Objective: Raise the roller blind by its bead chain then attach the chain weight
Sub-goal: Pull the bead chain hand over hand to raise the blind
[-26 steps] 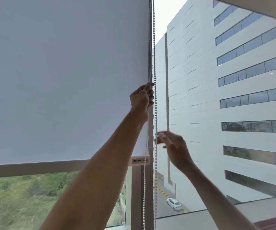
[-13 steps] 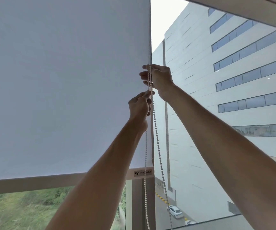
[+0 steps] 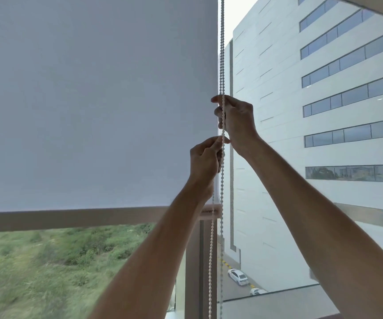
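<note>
Chain: a white beaded chain of small plastic balls point(image 3: 222, 54) hangs in two strands along the right edge of the blind, running from the top of the view down past both hands to the bottom edge
Right hand: the right hand point(image 3: 237, 120) is the upper one, its fingers curled round the chain, with one strand crossing in front of the knuckles
Left hand: the left hand point(image 3: 205, 157) sits just below the right-hand fingers, thumb and forefinger pinching the chain at its top; which of the two strands each hand holds is hard to tell, as they run nearly on top of each other there
Blind: the pale grey fabric roller blind point(image 3: 93, 100) fills the space left of both sets of fingers
Bottom bar: a beige flat bottom bar point(image 3: 70, 218) lies well below the left-hand fingers, with a small labelled end cap point(image 3: 210, 211) beside the chain
Frame: a grey upright window post point(image 3: 192, 261) stands under the left wrist
Outside: grassy ground point(image 3: 47, 261) lower left; a white multi-storey building with bands of windows point(image 3: 312, 111) right of the right-hand fingers; two white cars point(image 3: 238, 276) on the road far below
</note>
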A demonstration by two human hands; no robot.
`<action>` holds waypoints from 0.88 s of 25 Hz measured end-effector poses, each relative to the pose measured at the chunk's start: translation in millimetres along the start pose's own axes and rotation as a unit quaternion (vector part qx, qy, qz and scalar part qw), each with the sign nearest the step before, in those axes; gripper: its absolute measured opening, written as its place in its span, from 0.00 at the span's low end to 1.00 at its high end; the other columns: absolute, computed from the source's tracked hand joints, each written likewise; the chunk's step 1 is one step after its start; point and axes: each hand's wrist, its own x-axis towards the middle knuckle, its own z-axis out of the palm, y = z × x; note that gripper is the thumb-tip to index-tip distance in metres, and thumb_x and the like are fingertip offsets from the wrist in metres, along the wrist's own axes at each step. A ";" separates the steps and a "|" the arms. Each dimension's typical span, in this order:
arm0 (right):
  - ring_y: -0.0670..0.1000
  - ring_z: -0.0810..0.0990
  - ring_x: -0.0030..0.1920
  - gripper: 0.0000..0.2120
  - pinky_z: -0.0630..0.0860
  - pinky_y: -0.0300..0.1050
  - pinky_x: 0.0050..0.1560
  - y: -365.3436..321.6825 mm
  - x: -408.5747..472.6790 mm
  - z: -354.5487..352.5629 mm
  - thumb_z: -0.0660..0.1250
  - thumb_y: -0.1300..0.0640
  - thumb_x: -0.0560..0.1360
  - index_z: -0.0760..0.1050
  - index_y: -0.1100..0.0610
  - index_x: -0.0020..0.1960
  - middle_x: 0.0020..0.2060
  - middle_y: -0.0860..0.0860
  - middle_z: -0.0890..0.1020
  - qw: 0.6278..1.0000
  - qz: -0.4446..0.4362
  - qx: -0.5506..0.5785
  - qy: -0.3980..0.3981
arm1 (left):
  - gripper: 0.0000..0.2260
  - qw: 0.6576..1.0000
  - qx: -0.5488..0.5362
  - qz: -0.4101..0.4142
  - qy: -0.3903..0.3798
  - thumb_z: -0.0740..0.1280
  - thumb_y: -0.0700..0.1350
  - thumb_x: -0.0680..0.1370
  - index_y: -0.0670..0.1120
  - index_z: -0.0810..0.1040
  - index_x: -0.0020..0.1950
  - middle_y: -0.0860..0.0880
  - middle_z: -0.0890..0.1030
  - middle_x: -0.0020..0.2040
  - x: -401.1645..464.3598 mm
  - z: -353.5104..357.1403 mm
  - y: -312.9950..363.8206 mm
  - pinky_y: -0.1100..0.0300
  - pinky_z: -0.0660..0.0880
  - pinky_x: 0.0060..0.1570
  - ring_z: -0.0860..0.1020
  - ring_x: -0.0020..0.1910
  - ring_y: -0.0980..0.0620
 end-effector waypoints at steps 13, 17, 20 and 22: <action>0.45 0.60 0.23 0.13 0.56 0.40 0.25 39.6 -95.6 -23.2 0.60 0.62 0.83 0.79 0.60 0.43 0.23 0.44 0.68 1.000 0.020 -0.015 -0.018 | 0.10 0.999 -0.043 -0.021 -0.002 0.64 0.38 0.82 0.42 0.83 0.43 0.57 0.64 0.23 -82.0 -11.5 -70.6 0.68 0.57 0.23 0.60 0.22 0.60; 0.42 0.61 0.21 0.15 0.57 0.34 0.22 65.4 -131.5 -24.9 0.59 0.63 0.83 0.76 0.72 0.45 0.26 0.51 0.67 0.998 0.033 -0.044 -0.016 | 0.12 0.998 -0.026 -0.060 -0.001 0.62 0.36 0.82 0.43 0.82 0.42 0.54 0.64 0.24 -114.6 -28.1 -90.7 0.60 0.53 0.27 0.59 0.24 0.58; 0.40 0.62 0.22 0.12 0.60 0.31 0.21 82.7 -160.7 -25.6 0.60 0.63 0.83 0.78 0.63 0.45 0.25 0.49 0.67 0.998 0.047 -0.032 -0.018 | 0.13 0.996 -0.034 -0.075 -0.018 0.61 0.35 0.82 0.43 0.82 0.42 0.58 0.68 0.23 -140.3 -38.9 -104.8 0.66 0.55 0.24 0.62 0.23 0.62; 0.40 0.63 0.22 0.12 0.62 0.31 0.22 95.4 -180.5 -27.3 0.60 0.64 0.83 0.79 0.63 0.45 0.23 0.43 0.68 0.998 0.055 -0.023 -0.017 | 0.11 0.995 -0.045 -0.083 -0.033 0.63 0.38 0.81 0.43 0.82 0.41 0.55 0.69 0.24 -157.9 -44.9 -113.6 0.69 0.57 0.25 0.63 0.23 0.62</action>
